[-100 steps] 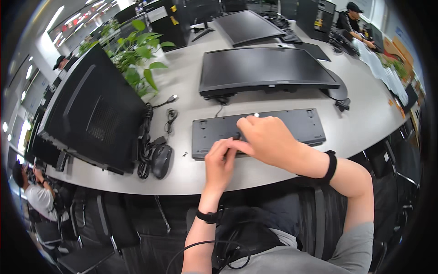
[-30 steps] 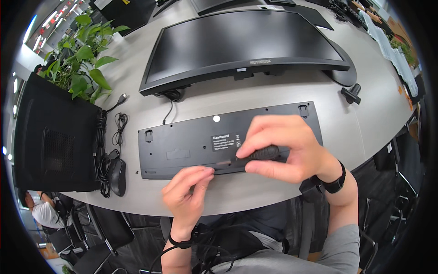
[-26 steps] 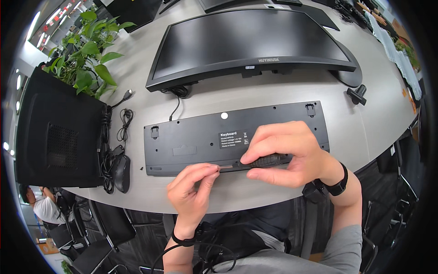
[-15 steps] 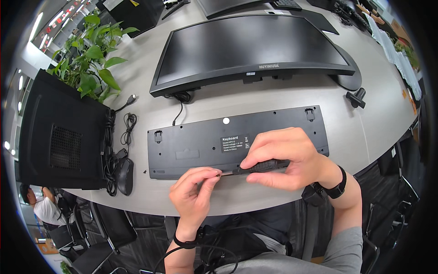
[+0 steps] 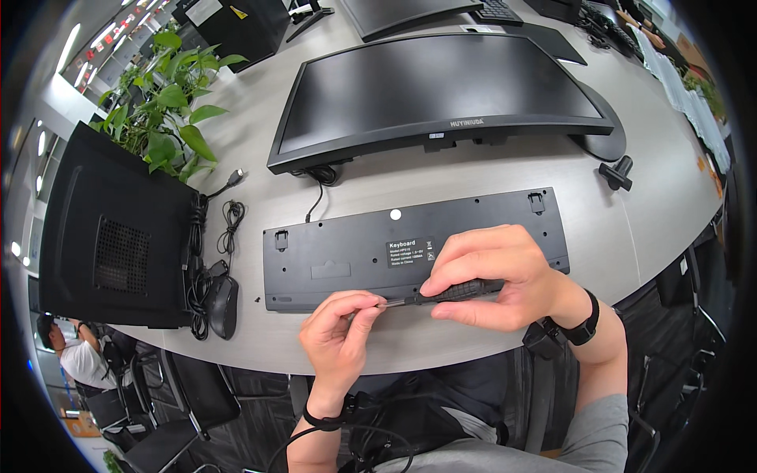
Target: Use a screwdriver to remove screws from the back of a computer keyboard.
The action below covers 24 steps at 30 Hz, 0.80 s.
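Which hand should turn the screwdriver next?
Probably the right hand: it already wraps the black-handled screwdriver over the upturned black plastic keyboard. The left hand only pinches near its metal tip.

dark curved monitor screen (image 5: 441,94) lies face-up mid-table, blank. second dark screen (image 5: 410,12) lies beyond it. small white-printed label (image 5: 410,251) and round white sticker (image 5: 395,214) sit on the keyboard's black underside (image 5: 331,252).

Black gear lying on a pale grey desk (image 5: 473,169)

The keyboard (image 5: 347,256) is showing black with a white dot and label; the screwdriver (image 5: 457,292), monitor (image 5: 434,94), mouse (image 5: 222,306) and tower (image 5: 102,236) are looking black; the plant (image 5: 169,110), upper left, is showing green.
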Tool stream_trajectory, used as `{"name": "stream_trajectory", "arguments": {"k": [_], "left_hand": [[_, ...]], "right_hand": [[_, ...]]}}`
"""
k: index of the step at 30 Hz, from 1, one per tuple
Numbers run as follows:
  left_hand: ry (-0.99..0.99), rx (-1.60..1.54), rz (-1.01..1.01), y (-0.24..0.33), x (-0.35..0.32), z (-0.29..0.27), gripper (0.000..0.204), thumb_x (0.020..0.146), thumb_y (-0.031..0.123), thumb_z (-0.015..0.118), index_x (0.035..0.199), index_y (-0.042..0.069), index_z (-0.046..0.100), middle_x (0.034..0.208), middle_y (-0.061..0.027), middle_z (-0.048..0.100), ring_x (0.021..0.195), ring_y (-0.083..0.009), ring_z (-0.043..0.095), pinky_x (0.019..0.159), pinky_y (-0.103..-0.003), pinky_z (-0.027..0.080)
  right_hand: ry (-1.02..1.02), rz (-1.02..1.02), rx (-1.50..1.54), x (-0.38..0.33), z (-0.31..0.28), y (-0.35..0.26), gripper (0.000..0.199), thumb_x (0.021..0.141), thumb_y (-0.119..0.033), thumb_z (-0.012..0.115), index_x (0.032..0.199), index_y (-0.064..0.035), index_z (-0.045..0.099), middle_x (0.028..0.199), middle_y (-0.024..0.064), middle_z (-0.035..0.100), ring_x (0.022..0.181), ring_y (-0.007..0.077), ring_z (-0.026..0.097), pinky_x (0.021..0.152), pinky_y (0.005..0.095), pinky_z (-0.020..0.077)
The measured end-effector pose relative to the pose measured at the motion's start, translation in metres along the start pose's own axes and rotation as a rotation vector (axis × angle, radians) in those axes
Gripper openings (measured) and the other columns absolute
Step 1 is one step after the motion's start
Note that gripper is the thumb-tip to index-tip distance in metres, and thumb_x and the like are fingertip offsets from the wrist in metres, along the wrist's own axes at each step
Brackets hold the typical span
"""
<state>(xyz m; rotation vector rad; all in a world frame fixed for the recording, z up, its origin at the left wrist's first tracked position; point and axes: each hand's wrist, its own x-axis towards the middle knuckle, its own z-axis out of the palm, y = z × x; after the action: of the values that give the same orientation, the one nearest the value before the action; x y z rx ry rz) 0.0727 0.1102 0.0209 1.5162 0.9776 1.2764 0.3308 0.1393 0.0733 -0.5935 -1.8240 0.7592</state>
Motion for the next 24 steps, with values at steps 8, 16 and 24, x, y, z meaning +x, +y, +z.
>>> {"name": "stream_trajectory", "arguments": {"k": [8,16,24], "left_hand": [[0.019,-0.075,-0.044,0.0005,-0.0002,-0.0018,0.006,0.106,0.004,0.07,0.107,-0.002,0.07,0.102,-0.0131,0.075,0.09,-0.0196,0.074,0.079,-0.031,0.06],[0.041,-0.192,-0.065,-0.0046,0.0011,-0.0078,0.008,0.107,0.005,0.07,0.106,-0.002,0.073,0.101,-0.0129,0.077,0.089,-0.0202,0.076,0.078,-0.03,0.061],[0.037,-0.212,-0.062,-0.0059,0.003,-0.0081,0.008,0.106,0.004,0.071,0.106,-0.004,0.074,0.101,-0.0137,0.078,0.088,-0.021,0.077,0.077,-0.031,0.062]], "right_hand": [[-0.032,0.029,0.012,-0.0016,-0.002,-0.0016,0.024,0.085,-0.003,0.088,0.107,-0.0021,0.08,0.094,0.0083,0.073,0.069,0.0182,0.066,0.058,0.0287,0.051],[-0.071,-0.001,0.046,-0.0013,-0.0011,-0.0005,0.025,0.087,-0.004,0.087,0.111,-0.0046,0.081,0.099,0.0075,0.073,0.076,0.0187,0.068,0.064,0.0307,0.0541],[-0.062,-0.053,0.006,0.0004,0.0007,0.0001,0.025,0.085,-0.008,0.089,0.109,-0.0073,0.081,0.096,0.0064,0.073,0.078,0.0237,0.068,0.067,0.0345,0.0546]]}}
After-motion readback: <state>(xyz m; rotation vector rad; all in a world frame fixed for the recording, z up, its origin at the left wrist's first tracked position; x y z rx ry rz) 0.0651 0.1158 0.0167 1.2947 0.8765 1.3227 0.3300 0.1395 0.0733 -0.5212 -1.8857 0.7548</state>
